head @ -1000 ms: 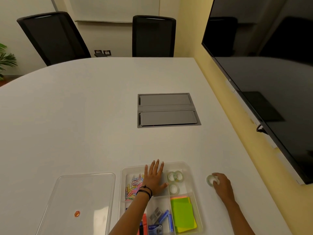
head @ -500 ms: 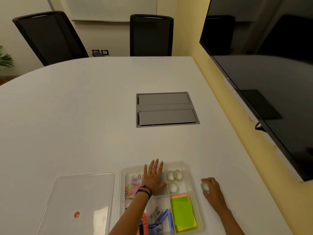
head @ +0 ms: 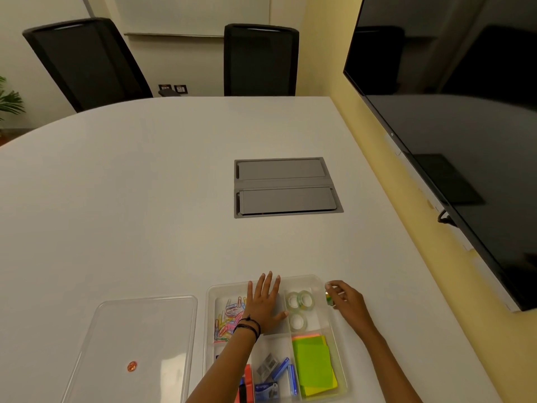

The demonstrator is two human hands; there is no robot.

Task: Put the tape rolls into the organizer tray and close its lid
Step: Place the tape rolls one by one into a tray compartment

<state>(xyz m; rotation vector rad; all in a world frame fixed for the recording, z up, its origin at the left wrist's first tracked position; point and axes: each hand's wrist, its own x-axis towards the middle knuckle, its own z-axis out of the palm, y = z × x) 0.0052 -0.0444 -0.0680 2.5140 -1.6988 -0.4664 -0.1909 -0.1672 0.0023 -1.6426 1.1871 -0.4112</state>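
Now left hand flat on tray; right hand grips tape roll beside wall.

the organizer tray sits on the table right before me, and its lid lies flat on the table just to its left. my left hand rests flat on the tray's far middle compartment, with the paper clips in the compartment to its left. three tape rolls lie in the far right compartment, the sticky notes in the one nearer me. my right hand is at the tray's far right rim, holding another tape roll against the outside of it. the cable hatch is set in the table well beyond the tray.
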